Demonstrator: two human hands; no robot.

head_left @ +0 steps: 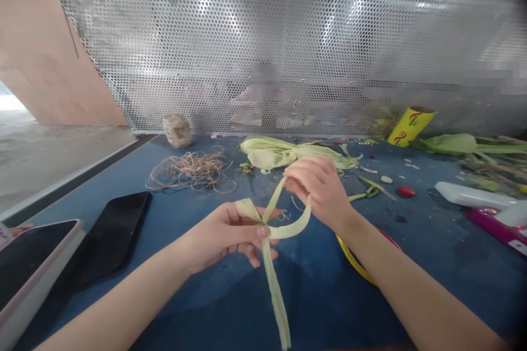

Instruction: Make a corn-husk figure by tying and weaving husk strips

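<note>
Pale green corn husk strips (275,285) cross at a small knot above the table. My left hand (236,233) pinches them at the crossing between thumb and fingers; one strip hangs down towards me. Up and to the right, my right hand (319,189) is closed on the upper strip, and another strip curves in a loop from the left thumb to beneath it. The right fingertips are partly hidden behind the hand. Behind the hands lies a bundle of corn husks (269,154).
A tangle of twine (191,171) and a twine ball (177,131) lie left; phones (113,230) sit nearer. Rightward are a yellow tube (410,126), scissors-like yellow-red handles (356,260), a white-handled tool (469,195) and plant scraps. A perforated metal panel (206,54) borders the blue table (197,307).
</note>
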